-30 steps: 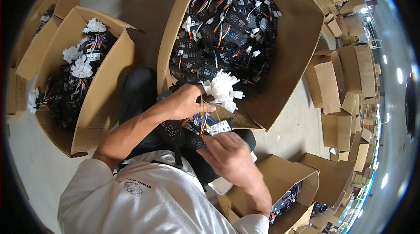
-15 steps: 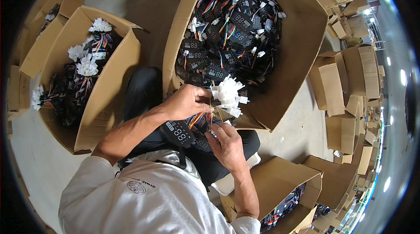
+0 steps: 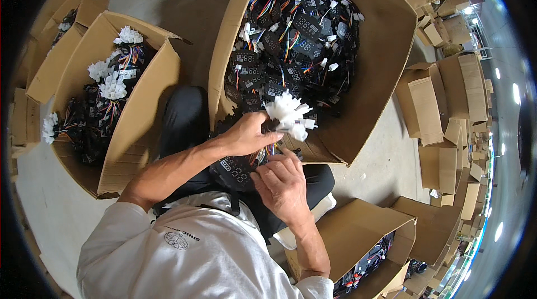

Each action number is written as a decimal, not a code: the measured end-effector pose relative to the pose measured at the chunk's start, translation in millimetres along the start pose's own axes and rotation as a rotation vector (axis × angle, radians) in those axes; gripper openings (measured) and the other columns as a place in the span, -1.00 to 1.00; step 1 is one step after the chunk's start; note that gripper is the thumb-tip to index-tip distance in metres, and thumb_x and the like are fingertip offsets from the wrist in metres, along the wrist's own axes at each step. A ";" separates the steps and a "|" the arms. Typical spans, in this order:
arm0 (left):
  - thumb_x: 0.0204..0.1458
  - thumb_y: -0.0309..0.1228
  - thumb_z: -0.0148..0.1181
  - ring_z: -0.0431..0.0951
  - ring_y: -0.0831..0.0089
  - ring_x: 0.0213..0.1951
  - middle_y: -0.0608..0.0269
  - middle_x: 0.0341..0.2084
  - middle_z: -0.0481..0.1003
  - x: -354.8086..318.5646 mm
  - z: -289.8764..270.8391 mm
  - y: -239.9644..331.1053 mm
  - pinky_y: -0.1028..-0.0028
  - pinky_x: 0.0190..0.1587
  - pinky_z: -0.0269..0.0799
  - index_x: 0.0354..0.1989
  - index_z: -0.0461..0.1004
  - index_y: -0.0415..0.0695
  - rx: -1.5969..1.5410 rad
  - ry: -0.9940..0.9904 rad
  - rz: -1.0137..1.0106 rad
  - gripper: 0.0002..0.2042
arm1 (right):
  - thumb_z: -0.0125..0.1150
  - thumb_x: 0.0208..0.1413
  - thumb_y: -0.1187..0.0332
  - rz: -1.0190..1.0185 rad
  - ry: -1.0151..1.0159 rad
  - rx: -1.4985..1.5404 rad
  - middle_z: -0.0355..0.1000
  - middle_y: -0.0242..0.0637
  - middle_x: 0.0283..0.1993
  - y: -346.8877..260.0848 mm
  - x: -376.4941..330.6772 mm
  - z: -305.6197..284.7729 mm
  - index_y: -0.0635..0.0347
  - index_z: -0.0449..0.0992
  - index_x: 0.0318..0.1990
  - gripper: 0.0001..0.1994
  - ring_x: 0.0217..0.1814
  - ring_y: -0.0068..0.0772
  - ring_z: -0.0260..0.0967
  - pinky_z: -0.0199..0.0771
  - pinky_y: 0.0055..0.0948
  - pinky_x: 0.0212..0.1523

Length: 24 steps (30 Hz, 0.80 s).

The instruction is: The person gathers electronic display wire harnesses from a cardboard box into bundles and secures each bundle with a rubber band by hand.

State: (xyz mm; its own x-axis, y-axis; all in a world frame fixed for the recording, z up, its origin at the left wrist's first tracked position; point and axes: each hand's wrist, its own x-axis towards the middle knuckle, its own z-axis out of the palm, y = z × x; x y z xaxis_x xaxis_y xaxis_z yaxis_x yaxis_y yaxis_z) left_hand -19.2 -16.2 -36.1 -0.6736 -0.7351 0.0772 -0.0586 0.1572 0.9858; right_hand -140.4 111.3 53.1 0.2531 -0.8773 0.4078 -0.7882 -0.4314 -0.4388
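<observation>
My left hand [image 3: 246, 134] is closed around the neck of a wire bundle, just under its cluster of white plug connectors [image 3: 288, 114]. Coloured wires [image 3: 260, 156] run down from there to black display modules [image 3: 232, 171] lying over my lap. Below the connectors, my right hand [image 3: 282, 184] has its fingers curled against those wires, beside the modules. Its fingertips are partly hidden, so the exact pinch does not show.
A large open carton [image 3: 386, 75] of loose display modules with wires stands ahead. To the left, another carton [image 3: 137, 131] holds tied bundles [image 3: 113, 86] with white connectors. At lower right is a carton [image 3: 358, 220] of dark wired parts. More cartons [image 3: 422, 97] stack along the right.
My left hand has closed in around the bundle's neck, and the thin strand stretched between my hands no longer shows. My right hand has turned and curled more. The connectors shifted slightly left.
</observation>
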 end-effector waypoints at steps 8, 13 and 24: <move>0.25 -0.31 0.18 0.48 0.62 -0.21 0.30 -0.28 0.57 -1.1 -25.7 14.3 0.48 -0.10 0.44 -0.08 0.54 -0.29 -0.390 0.099 -0.174 -0.73 | 0.31 0.16 0.40 0.200 -0.159 0.527 0.41 -0.24 -0.59 33.2 -2.3 -50.5 0.29 0.59 -0.48 -0.81 -0.51 -0.30 0.37 0.39 -0.29 -0.42; 0.26 -0.39 0.17 0.53 0.52 -0.05 0.24 -0.12 0.57 -6.8 -21.2 31.2 0.46 0.08 0.42 0.05 0.47 -0.28 -0.564 0.006 -0.038 -0.72 | 0.17 0.28 0.10 0.479 0.228 1.139 0.26 -0.35 -0.66 79.6 -62.0 -81.6 0.23 0.45 -0.60 -0.55 -0.58 -0.41 0.21 0.39 -0.18 -0.26; 0.18 -0.57 0.19 0.48 0.47 0.12 0.24 0.06 0.52 -19.2 -11.1 33.9 0.39 0.21 0.39 0.23 0.34 -0.24 -0.546 0.008 0.138 -0.57 | -0.04 0.27 -0.25 0.508 0.673 1.971 0.44 -0.23 -0.02 39.6 -16.3 -34.3 0.35 0.21 0.36 -0.19 -0.05 -0.24 0.48 0.34 0.05 0.28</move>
State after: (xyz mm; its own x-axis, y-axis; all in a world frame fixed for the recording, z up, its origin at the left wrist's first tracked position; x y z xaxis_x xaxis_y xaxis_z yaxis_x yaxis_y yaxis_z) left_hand 0.0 -4.1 -2.5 -0.6422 -0.7372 0.2101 0.4211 -0.1102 0.9003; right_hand -195.0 115.7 56.6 -0.2747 -0.9611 -0.0296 0.8672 -0.2344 -0.4393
